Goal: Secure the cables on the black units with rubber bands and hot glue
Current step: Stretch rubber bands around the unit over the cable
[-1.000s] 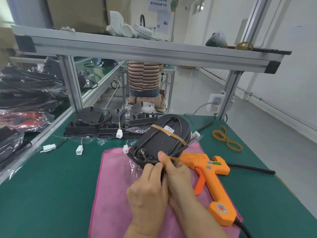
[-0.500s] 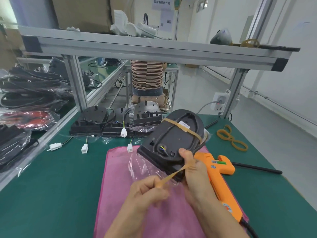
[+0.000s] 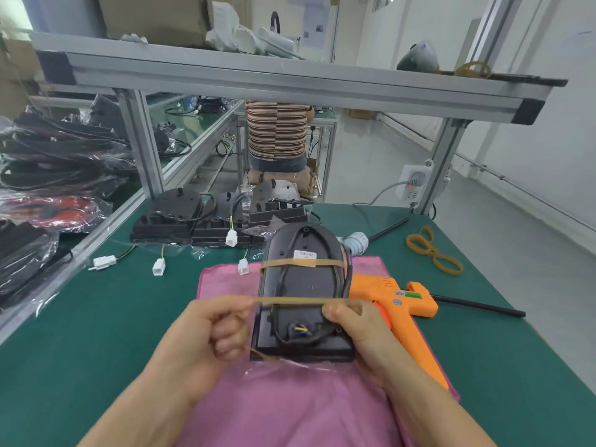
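Tan rubber band [image 3: 290, 300] runs taut across the black unit [image 3: 303, 291], pinched at nine o'clock by the left hand [image 3: 206, 337], while the right hand [image 3: 358, 327] grips the unit's three o'clock edge. The unit sits over the pink cloth [image 3: 290, 408]. Another band [image 3: 301, 262] already circles it. At three o'clock lies the orange glue gun [image 3: 400, 304].

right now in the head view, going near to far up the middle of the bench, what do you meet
pink cloth → stretched tan rubber band held between left hand and right hand → second tan rubber band already around the black unit → row of black units with white connectors → grey aluminium shelf rail
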Available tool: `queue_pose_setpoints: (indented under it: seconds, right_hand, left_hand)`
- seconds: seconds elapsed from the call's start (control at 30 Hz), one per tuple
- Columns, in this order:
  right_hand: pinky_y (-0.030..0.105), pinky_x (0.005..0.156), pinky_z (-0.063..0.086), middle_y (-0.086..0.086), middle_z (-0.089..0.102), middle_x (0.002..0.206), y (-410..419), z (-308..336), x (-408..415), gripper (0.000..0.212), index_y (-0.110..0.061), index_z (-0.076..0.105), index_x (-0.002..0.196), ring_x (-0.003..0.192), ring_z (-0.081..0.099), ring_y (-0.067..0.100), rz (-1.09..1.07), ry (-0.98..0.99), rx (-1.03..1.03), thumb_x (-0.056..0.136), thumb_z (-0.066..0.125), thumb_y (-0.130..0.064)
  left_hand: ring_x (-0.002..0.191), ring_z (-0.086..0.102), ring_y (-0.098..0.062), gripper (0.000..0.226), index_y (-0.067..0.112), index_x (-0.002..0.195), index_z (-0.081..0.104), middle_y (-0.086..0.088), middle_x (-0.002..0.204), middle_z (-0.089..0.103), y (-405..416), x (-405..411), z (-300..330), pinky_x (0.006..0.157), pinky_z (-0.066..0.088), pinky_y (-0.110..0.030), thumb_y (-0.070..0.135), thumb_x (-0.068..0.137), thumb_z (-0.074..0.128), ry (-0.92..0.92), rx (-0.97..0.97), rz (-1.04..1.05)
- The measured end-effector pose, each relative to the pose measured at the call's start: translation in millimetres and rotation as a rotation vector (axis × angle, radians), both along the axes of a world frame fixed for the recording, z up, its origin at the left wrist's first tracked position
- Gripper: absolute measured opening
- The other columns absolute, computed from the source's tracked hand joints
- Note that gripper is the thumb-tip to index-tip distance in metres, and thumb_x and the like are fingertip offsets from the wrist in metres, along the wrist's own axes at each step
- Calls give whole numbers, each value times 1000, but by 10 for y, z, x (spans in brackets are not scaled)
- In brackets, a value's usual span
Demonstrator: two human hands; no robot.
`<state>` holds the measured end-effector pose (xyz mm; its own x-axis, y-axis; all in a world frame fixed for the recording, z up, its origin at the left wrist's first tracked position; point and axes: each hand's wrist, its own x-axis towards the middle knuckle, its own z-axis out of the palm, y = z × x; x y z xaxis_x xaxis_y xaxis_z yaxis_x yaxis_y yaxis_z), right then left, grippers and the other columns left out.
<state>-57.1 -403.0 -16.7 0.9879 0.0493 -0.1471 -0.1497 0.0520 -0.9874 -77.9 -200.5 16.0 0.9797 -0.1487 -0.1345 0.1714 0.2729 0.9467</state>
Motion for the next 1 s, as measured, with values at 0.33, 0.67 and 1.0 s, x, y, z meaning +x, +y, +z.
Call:
queue_pose_setpoints:
  seconds: [0.33,0.67,1.0]
  right_hand:
    - [28,58,50,21,66,75,-184,147,0,43,-2,67,74,63,60,26,36,-8,128,42,70,-30]
    - [37,72,50,24,63,88,-153,68,-53,54,-5,67,90,71,62,30,157,162,173,44,73,-32]
    - [50,83,42,28,59,95,-124,93,-5,61,-1,63,100,87,52,37,112,114,179,48,70,-32]
  left_hand:
    - [51,31,-4,21,20,53,59,6,52,40,41,-63,-407,49,23,-18,39,62,57,-415,433,-84]
    - [51,36,-4,26,8,62,66,5,51,45,5,-100,-249,50,31,-11,34,69,67,-466,286,-31]
    - [68,70,-12,27,15,67,77,-4,73,73,274,-3,-358,60,57,-23,-6,76,62,-191,-48,482]
